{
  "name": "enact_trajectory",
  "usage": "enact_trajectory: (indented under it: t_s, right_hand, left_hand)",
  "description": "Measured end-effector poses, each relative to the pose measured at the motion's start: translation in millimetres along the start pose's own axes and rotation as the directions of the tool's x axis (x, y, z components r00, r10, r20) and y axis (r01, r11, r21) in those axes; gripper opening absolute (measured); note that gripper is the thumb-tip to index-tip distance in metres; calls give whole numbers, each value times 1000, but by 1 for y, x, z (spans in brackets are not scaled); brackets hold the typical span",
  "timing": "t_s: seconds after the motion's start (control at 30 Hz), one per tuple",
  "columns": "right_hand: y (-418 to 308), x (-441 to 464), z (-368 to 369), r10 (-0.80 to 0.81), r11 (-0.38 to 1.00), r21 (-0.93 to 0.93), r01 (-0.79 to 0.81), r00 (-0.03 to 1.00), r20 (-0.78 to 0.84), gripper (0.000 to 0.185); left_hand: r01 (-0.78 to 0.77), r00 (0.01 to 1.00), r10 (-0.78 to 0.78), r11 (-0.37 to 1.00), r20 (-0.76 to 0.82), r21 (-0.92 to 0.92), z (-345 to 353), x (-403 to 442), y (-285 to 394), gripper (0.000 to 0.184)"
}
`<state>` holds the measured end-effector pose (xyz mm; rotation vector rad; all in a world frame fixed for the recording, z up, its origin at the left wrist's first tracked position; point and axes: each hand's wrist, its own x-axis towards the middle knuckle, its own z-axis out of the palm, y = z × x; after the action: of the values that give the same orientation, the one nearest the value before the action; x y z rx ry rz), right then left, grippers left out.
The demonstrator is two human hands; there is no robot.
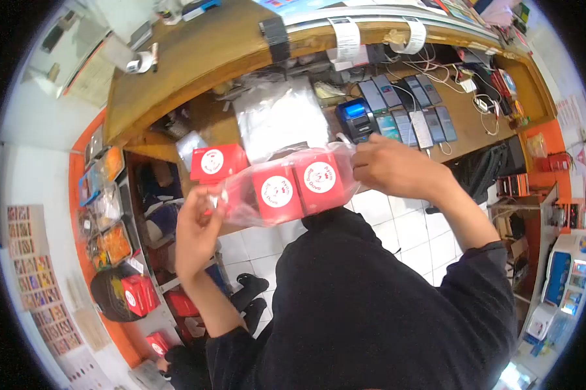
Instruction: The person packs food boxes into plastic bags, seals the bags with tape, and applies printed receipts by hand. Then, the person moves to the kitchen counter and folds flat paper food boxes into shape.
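- Along the far side we have a wooden counter (195, 55), with a lower desk surface (465, 123) beneath its edge.
- Under us, white floor tiles (400, 227) show on the near side of the desk.
- On the far middle of the desk lies a pile of pale, glossy plastic sheeting (281, 123).
- Nearer to us is a clear plastic bag (242, 195), held up between our hands in front of the desk.
- Our hands are apart, one at each end of it: our left hand (200, 227) pinches the left end between thumb and fingers, and our right hand (400, 169) is clamped on the right end.
- Inside the bag we see two red boxes (276, 193), side by side and slightly tilted, each with a round white label facing up.
- Just beyond our left hand is a loose red box (208, 162) with a similar label; whether the bag touches it, we cannot tell.
- To the right of the sheeting is a dark device (355, 112) with a lit blue patch.
- Farther right, we count several phones (404, 127) in rows.
- Two paper strips (346, 42) hang at the counter's far edge.
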<state>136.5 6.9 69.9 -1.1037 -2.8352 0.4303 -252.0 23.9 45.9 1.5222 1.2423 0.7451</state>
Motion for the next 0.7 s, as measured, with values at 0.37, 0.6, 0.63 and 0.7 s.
enact_trajectory:
  t_s: [0.37,0.6,0.63,0.7]
  right_hand:
    - [55,-24,45,386,596,795,114,827,-408,10]
    - [98,-28,99,846,346,888,-304,510,-155,12]
    - [104,-27,102,846,326,890,-317,518,-125,12]
    - [115,-22,110,838,297,904,-308,537,-93,13]
  left_hand:
    - [-111,967,-38,823,250,557,4,173,-58,35]
    - [-608,791,337,517,510,602,122,392,-154,33]
    - [-584,809,271,481,522,655,134,415,-179,35]
    - [-530,841,150,419,519,738,153,431,-211,38]
